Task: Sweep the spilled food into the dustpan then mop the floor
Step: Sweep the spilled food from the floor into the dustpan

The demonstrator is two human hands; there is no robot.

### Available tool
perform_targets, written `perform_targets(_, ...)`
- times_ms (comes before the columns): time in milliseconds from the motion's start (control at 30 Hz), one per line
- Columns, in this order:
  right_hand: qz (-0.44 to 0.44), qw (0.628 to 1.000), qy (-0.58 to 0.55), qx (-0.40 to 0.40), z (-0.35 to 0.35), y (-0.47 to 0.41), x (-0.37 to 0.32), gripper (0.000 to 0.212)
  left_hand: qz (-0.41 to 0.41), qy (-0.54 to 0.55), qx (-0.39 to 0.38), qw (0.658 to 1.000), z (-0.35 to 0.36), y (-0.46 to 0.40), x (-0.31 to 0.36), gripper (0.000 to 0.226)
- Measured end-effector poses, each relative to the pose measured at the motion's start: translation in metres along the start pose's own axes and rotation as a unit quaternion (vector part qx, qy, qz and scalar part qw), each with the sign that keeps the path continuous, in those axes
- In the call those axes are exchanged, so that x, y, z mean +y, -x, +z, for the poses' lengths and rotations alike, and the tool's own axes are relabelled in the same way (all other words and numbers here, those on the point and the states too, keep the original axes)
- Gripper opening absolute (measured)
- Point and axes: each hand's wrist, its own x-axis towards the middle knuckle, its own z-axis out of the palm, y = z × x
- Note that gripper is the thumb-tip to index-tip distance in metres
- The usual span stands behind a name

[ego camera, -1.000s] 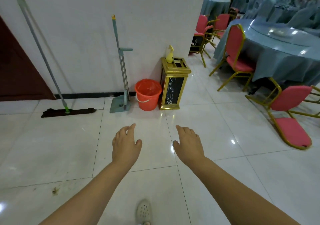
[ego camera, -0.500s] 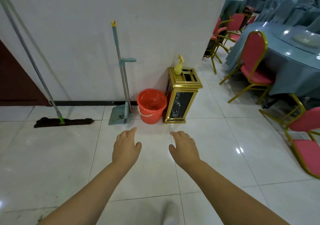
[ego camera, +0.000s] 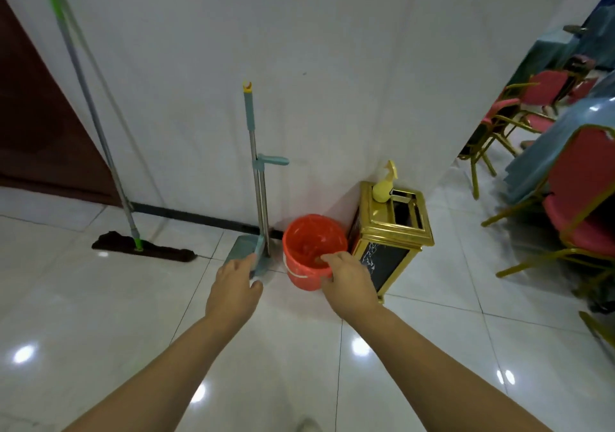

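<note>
Both hands reach forward empty, fingers loosely extended and holding nothing.

Left hand hangs in front of the teal dustpan, whose long handle stands upright against the white wall; whether the fingertips touch the pan cannot be told. Right hand hovers over the near rim of the orange bucket, just right of the dustpan at the foot of the wall. Farther left along the wall, the flat mop rests its dark head on the tiled floor, its pole leaning up the wall. A gold-trimmed bin stands at the wall's corner beside the bucket, with a yellow spray bottle on top.
</note>
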Motion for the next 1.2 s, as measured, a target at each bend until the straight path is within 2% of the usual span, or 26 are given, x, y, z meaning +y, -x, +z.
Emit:
perform_targets(333, -0.041, 0.997, 0.032, -0.063, -0.008, -0.148, 0.031, 0.045, -0.048, 0.033, 0.009, 0.998, 0.019, -0.111, 0.032, 0.05)
perform_targets(533, -0.044, 0.995, 0.069, -0.059, -0.009, -0.235, 0.031, 0.044, -0.046, 0.045, 0.008, 0.998, 0.017, -0.211, 0.04, 0.047)
perform_targets(800, -0.037, 0.994, 0.081, -0.062, -0.008, -0.376, 0.004, 0.044, -0.027, 0.05, -0.005, 0.998, -0.003, -0.348, 0.033, 0.048)
perform_targets(1033, -0.047, 0.994, 0.057, -0.085, 0.019, -0.464, -0.021, 0.044, -0.047, 0.068, -0.039, 0.996, -0.003, -0.427, 0.019, 0.036)
perform_targets(1200, -0.067, 0.989, 0.078, -0.11, 0.04, -0.513, -0.027, 0.043, -0.078, 0.116, -0.056, 0.989, 0.013, -0.448, 0.008, 0.052)
